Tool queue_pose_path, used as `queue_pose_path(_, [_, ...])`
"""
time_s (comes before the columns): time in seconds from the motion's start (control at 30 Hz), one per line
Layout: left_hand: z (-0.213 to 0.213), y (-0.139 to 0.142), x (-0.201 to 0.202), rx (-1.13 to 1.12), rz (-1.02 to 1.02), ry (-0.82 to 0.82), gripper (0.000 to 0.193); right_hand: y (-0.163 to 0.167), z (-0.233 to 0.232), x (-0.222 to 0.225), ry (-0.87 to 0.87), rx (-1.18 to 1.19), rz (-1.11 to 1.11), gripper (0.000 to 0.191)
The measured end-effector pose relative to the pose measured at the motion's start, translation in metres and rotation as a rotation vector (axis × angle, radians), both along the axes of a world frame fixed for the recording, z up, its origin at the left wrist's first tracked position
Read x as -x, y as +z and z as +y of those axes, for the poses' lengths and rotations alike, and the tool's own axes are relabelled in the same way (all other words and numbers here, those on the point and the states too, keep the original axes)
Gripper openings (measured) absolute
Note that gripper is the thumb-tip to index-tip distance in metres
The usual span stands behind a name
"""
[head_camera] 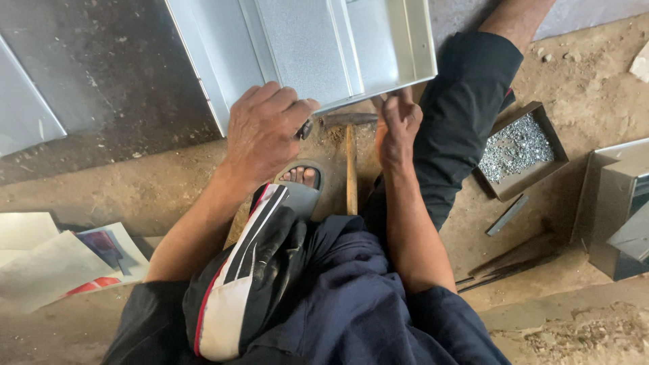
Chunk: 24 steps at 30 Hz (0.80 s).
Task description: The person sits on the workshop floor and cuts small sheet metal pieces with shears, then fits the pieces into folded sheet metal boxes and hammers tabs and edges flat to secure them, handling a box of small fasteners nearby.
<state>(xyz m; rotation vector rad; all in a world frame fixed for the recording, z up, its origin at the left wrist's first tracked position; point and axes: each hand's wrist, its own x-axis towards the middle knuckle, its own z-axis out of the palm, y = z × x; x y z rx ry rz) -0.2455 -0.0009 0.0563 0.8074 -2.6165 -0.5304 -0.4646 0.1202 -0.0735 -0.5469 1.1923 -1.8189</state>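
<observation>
Our left hand clamps the near edge of the folded sheet-metal tray on the dirt floor; our right hand pinches its corner beside the hammer. We should keep the edge pinned flat.

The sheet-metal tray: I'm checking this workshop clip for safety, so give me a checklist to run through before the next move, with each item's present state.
1. Left hand grips the near edge of the sheet-metal tray: ok.
2. Right hand has a firm hold on the same edge: cannot tell, only its fingertips meet the metal.
3. Hammer within reach: ok, it lies on the ground between the hands, unheld.
4. Foot protected: not ok, bare toes in an open sandal lie right under the tray edge.
5. Hands protected from the metal edge: not ok, both are bare.
6. Box of small metal fasteners close by: ok, on the ground beside the right knee.
</observation>
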Motion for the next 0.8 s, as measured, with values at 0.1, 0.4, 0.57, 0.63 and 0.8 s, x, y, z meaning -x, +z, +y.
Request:
queue_pose_path(0.1, [0.004, -0.011, 0.000, 0.005, 0.032, 0.000, 0.031, -0.006, 0.001, 0.000, -0.023, -0.029, -0.131, 0.065])
queue_pose_path(0.4, [0.003, -0.019, -0.004, 0.001, -0.036, 0.004, 0.027, -0.003, 0.003, 0.003, -0.014, -0.125, -0.109, 0.060])
queue_pose_path(0.57, [-0.014, -0.027, 0.000, -0.422, 0.424, -0.024, 0.023, 0.015, 0.040, -0.011, 0.117, -0.498, 0.426, 0.059])
queue_pose_path(0.63, [-0.026, -0.036, 0.010, -0.784, 0.581, 0.054, 0.016, 0.007, 0.060, -0.029, 0.217, -0.921, 0.560, 0.068])
queue_pose_path(0.8, [-0.046, -0.060, 0.051, -0.916, 0.506, -0.023, 0.020, -0.025, 0.084, -0.043, 0.561, -0.994, 0.120, 0.034])
